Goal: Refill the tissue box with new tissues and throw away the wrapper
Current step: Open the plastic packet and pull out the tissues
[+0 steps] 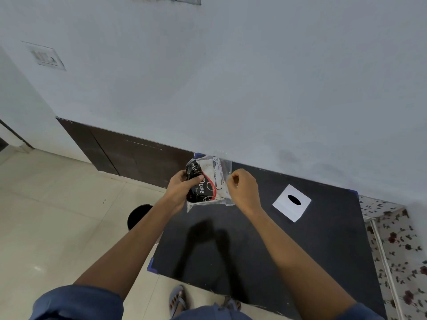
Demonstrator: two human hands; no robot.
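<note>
The left hand (182, 188) grips the pack (208, 183) of tissues by its dark end, with the fingers curled round it and the thumb on top. The pack is held up in the air over the black table (254, 250), between the two hands. It is in a clear wrapper (225, 179) with black, red and white print. The right hand (242, 188) is just beside the pack, and its curled fingers pinch the clear edge of the wrapper.

The white box (291, 202) sits flat on the table, off to the right of the right hand and well apart from it. It has a dark oval hole on top. A black bin (138, 215) stands on the floor under the left arm, close to the table's edge. A foot in a sandal (178, 301) shows below, between the arms. The wall is right behind the hands.
</note>
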